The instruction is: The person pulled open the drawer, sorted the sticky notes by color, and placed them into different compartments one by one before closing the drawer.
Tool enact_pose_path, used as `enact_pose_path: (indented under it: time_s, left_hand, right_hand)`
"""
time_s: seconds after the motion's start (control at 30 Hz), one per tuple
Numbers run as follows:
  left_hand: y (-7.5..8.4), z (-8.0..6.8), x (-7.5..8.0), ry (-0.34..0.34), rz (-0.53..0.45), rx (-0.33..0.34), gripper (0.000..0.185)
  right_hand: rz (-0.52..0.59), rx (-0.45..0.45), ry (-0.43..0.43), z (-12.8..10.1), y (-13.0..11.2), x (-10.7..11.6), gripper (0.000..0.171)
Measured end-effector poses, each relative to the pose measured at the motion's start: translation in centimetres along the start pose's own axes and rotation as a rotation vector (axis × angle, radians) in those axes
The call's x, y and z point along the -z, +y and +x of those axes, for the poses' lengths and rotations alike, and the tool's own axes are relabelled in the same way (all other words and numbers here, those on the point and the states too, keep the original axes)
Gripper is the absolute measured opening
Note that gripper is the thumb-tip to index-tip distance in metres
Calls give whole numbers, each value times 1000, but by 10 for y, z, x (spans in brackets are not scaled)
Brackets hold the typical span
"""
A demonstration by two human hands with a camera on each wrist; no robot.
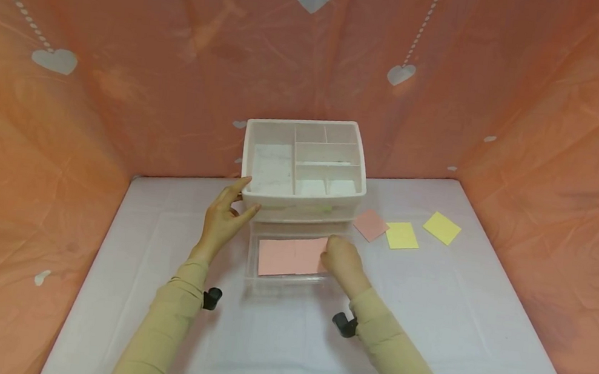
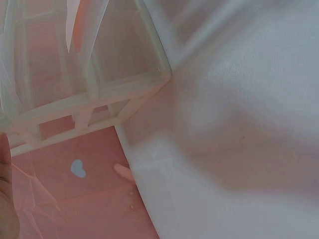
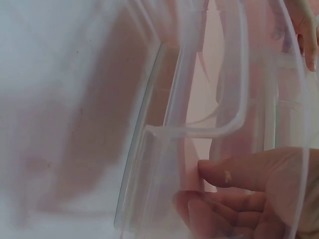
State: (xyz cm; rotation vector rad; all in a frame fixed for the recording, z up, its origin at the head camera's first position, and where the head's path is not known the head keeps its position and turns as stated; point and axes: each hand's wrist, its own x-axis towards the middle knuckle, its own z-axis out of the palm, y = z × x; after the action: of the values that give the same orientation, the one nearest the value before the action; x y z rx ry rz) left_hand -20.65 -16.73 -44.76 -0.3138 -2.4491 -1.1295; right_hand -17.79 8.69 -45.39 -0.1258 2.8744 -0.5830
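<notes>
A white drawer unit (image 1: 300, 199) stands at the table's back, its lower clear drawer (image 1: 278, 283) pulled out. Two pink sticky notes (image 1: 277, 258) lie side by side in the drawer. My right hand (image 1: 345, 264) reaches into its right end; thumb and curled fingers pinch the edge of the right pink note (image 3: 192, 172), seen through the clear wall in the right wrist view. At the unit's front left corner, my left hand (image 1: 221, 221) rests with fingers extended against the side and rim and the thumb along the front. Only part of that hand shows in the left wrist view.
Right of the unit lie another pink sticky note (image 1: 371, 225) and two yellow notes, one nearer (image 1: 403, 235) and one farther right (image 1: 442, 227). The unit's top has a divided tray (image 1: 271, 169). Orange cloth with hearts (image 1: 206, 80) hangs around the white table (image 1: 471, 327).
</notes>
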Motion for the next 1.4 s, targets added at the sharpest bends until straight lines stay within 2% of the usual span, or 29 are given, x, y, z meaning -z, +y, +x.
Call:
enact_pose_path:
  time_s: [0.2, 0.43, 0.63, 0.9, 1.13, 1.27, 1.4]
  left_hand:
    - [-2, 0, -1, -2, 9, 1, 60]
    - [-2, 0, -1, -5, 3, 3, 61]
    - [0, 0, -1, -2, 4, 3, 60]
    - [-1, 1, -1, -5, 1, 7, 60]
    - [-1, 1, -1, -10, -1, 11, 60]
    - [-1, 1, -1, -12, 2, 17, 60]
    - [0, 1, -1, -14, 3, 14, 60]
  right_hand:
    - [21, 12, 13, 0, 1, -3, 29]
    - [60, 75, 66, -3, 4, -4, 19]
    - [143, 133, 78, -8, 5, 5, 27]
    - [310, 210, 141, -10, 10, 20, 25]
    - [514, 302, 200, -8, 23, 30, 26]
    - [598, 302, 238, -6, 33, 34, 27]
    - [643, 264, 287, -4, 45, 40, 27]
